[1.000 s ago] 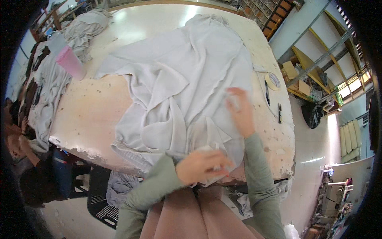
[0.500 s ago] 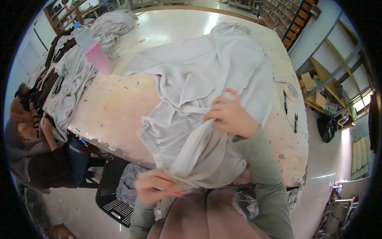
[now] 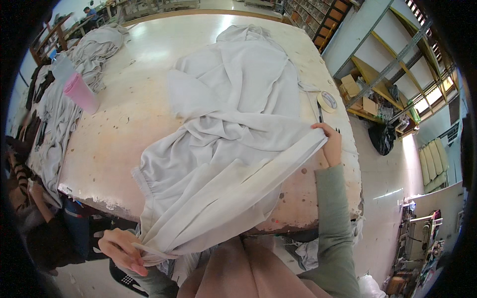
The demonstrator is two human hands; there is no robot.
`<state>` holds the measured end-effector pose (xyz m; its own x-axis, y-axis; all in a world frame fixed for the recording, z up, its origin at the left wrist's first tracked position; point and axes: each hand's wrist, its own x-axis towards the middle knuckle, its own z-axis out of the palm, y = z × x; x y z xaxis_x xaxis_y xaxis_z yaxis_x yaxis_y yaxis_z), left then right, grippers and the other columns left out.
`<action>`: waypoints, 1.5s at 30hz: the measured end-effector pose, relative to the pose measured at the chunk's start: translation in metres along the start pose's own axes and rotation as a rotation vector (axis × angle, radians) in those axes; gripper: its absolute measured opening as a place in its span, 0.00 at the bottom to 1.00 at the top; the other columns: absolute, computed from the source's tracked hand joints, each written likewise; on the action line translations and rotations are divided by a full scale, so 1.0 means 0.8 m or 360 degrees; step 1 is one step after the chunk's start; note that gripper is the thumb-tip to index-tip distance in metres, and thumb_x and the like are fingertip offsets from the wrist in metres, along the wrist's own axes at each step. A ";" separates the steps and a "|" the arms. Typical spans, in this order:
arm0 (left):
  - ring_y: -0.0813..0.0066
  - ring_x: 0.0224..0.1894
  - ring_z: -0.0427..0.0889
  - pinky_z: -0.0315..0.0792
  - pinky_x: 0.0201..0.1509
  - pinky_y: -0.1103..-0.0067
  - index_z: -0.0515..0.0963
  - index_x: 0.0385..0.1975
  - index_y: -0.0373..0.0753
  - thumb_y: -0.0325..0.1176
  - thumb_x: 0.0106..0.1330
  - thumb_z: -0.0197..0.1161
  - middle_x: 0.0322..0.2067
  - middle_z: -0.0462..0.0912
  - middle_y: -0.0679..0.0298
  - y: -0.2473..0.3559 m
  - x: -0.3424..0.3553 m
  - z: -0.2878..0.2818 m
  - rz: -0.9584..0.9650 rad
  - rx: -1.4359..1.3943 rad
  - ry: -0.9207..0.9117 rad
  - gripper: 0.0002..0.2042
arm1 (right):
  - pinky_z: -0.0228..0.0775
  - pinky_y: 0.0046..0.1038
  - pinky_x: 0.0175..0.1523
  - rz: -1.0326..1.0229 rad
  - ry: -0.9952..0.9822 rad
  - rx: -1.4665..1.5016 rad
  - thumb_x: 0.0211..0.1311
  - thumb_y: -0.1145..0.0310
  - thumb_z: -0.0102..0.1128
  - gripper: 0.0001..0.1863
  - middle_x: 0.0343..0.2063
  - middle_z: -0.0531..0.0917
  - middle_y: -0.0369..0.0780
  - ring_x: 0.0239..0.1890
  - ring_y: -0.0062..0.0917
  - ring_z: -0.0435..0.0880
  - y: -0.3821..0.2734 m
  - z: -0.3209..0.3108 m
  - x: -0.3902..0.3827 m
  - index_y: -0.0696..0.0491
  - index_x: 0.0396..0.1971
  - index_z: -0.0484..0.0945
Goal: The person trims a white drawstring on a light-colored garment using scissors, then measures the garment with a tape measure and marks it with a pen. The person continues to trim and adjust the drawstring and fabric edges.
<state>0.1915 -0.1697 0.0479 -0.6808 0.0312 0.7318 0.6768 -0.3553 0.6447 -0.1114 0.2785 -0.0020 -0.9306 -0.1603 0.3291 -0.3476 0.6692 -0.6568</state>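
A light grey garment [image 3: 186,169] of thin, soft cloth lies rumpled over the near half of the worktable, one gathered elastic edge showing on its left side. Between my two hands a long folded edge of it is stretched slantwise across the table's front edge. My left hand [image 3: 121,251], low on the left, is closed on one end of that edge. Further up on the right, my right hand [image 3: 330,145] pinches the other end between thumb and fingers, just above the tabletop. The rest of the garment spreads away toward the far side.
On the worktable [image 3: 114,154], a pink tumbler [image 3: 81,94] and a clear bottle [image 3: 61,65] stand left beside heaped grey cloth [image 3: 97,52]. A tape roll [image 3: 327,102] lies right. A co-worker [image 3: 47,238] is at lower left. Metal shelving [image 3: 377,84] and a black bag [image 3: 382,138] stand right.
My hands have moved apart, the left one down and left, the right one outward to the right. The garment's folded edge has gone from bunched to stretched out. The view has shifted rightward.
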 end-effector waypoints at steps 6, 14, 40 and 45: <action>0.74 0.30 0.82 0.74 0.29 0.84 0.83 0.35 0.39 0.27 0.49 0.73 0.33 0.83 0.63 -0.008 -0.004 0.012 -0.0241 0.0290 -0.0766 0.12 | 0.68 0.21 0.37 0.0092 0.0034 -0.0179 0.52 0.76 0.56 0.13 0.23 0.81 0.36 0.28 0.21 0.78 0.014 -0.024 0.035 0.50 0.38 0.82; 0.67 0.28 0.79 0.71 0.32 0.78 0.79 0.42 0.37 0.32 0.60 0.65 0.32 0.81 0.63 -0.053 0.013 0.081 -0.1288 -0.0168 -0.1042 0.11 | 0.67 0.26 0.52 -0.0093 -0.0314 -0.1191 0.52 0.74 0.59 0.17 0.44 0.80 0.42 0.48 0.32 0.78 -0.049 -0.050 -0.025 0.50 0.44 0.78; 0.88 0.34 0.70 0.63 0.41 0.87 0.77 0.35 0.36 0.36 0.63 0.62 0.29 0.78 0.72 -0.240 0.138 0.054 -0.1632 0.0154 0.0051 0.09 | 0.64 0.16 0.35 0.0342 -0.0721 0.1156 0.53 0.74 0.65 0.10 0.26 0.78 0.30 0.28 0.12 0.72 -0.134 0.051 -0.038 0.58 0.36 0.79; 0.89 0.33 0.71 0.64 0.40 0.88 0.75 0.35 0.37 0.34 0.65 0.60 0.28 0.77 0.72 -0.241 0.132 0.057 -0.1783 0.0143 -0.0166 0.07 | 0.64 0.14 0.36 0.0507 -0.0372 0.1453 0.54 0.76 0.63 0.15 0.27 0.77 0.32 0.30 0.11 0.73 -0.135 0.058 -0.046 0.57 0.43 0.76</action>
<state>0.0020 -0.0555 0.0107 -0.8929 0.3695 -0.2571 -0.2804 -0.0096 0.9598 -0.0449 0.1787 0.0252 -0.9610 -0.2747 -0.0305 0.0584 -0.0937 -0.9939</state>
